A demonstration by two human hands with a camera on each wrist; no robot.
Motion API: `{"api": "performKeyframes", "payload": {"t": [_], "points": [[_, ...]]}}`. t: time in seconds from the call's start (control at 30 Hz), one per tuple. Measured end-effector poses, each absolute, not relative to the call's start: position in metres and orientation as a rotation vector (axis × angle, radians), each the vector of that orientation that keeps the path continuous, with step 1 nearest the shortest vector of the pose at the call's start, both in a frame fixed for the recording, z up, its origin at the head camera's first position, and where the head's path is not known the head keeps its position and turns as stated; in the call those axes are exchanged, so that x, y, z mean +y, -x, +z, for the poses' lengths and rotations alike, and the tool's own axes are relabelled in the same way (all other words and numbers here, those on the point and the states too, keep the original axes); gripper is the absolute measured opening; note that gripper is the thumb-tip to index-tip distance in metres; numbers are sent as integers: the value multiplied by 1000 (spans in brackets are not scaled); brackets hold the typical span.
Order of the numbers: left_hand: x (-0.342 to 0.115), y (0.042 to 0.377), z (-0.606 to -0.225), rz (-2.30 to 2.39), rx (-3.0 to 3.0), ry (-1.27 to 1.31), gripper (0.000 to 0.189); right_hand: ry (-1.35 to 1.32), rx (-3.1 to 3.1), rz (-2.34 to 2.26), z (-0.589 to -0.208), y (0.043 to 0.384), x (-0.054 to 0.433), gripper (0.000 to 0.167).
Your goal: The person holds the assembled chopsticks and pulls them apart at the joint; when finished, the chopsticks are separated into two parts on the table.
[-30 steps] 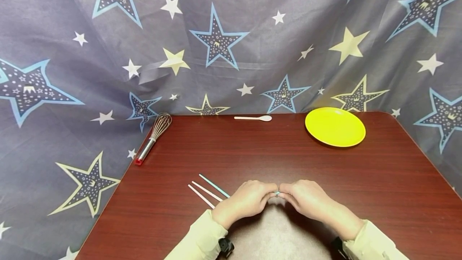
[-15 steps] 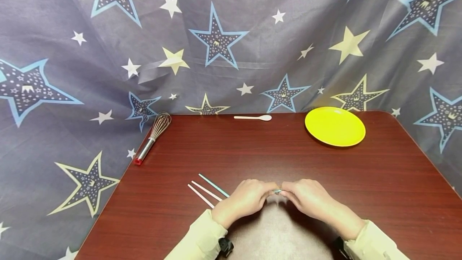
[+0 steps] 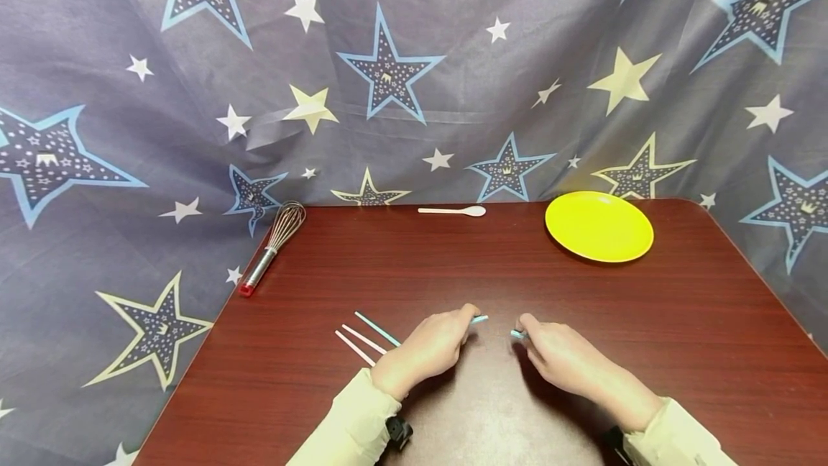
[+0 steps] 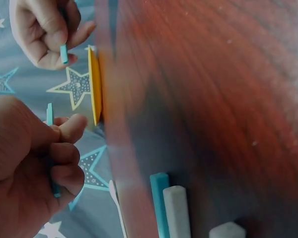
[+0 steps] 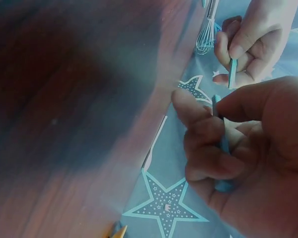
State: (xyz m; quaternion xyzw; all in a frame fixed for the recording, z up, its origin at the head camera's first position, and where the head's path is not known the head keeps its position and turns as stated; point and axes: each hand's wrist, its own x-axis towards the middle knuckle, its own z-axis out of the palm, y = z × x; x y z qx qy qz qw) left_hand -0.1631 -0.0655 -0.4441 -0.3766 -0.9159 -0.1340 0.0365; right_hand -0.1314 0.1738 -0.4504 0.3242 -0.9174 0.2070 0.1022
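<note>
Blue sticks (image 3: pixel 479 319), pinched singly in our left grip (image 3: pixel 432 346) and right grip (image 3: pixel 559 354), could drop inside the desk's edges (image 3: pixel 388 218) if either slackens.

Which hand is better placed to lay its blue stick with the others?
Probably the left hand: holding a blue stick, it is nearer the three lying sticks than the right hand is.

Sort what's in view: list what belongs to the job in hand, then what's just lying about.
In the job:
left hand, holding one teal piece
right hand, holding another teal piece

Lying about, it seems:
teal stick and two white sticks, perhaps for later use
whisk
white spoon
yellow plate
</note>
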Motion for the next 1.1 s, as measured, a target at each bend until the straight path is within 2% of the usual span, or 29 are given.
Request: {"api": "performKeyframes", "payload": {"t": [0.3,0.67,1.1], "points": [[-67,176,-444,-387,-2742,1053,9,-993,-2761,635,-451,130,175,22],[-58,190,-447,-317,-2752,861,9,-989,-2807,638,-454,129,169,23],[-45,208,-448,-74,-2923,910,19,-982,-2880,480,-455,125,156,27]]}}
